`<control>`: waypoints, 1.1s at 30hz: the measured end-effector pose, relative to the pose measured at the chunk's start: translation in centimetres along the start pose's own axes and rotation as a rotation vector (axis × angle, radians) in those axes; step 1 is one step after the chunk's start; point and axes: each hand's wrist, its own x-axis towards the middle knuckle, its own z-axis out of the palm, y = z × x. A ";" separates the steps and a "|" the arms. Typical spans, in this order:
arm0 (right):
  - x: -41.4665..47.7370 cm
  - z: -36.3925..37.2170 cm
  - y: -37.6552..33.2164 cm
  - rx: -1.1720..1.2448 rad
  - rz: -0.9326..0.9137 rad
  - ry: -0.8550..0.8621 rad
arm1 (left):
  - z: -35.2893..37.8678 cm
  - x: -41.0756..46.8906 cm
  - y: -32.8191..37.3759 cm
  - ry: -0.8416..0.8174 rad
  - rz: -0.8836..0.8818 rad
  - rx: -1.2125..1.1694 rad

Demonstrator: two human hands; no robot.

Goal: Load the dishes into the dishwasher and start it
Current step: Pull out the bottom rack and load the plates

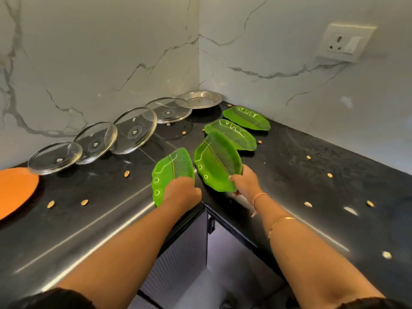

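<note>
Left plate [171, 172] gripped by left hand [182, 194] | right plate [216, 161] by right hand [246, 184] | fingers curled round rims, tips hidden

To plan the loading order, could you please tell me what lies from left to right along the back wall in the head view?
Orange plate → first glass lid → second glass lid → third glass lid → fourth glass lid → steel plate in the corner.

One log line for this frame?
phase: pickup | left grip: holds left leaf plate | right grip: holds right leaf plate | both at counter corner
</note>
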 end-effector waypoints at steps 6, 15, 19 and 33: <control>-12.0 -1.6 3.6 -0.164 -0.061 0.357 | -0.7 -8.0 0.4 0.161 0.293 -0.124; -30.5 -6.5 8.3 -0.232 -0.002 0.796 | 0.5 -22.4 5.9 0.085 0.474 -0.581; -38.1 -10.3 11.5 -0.272 0.076 0.942 | 2.0 -29.0 9.5 -0.051 0.471 -0.717; -67.0 -17.6 24.1 -0.320 0.358 0.949 | 10.5 -55.4 16.6 -0.285 0.335 -0.783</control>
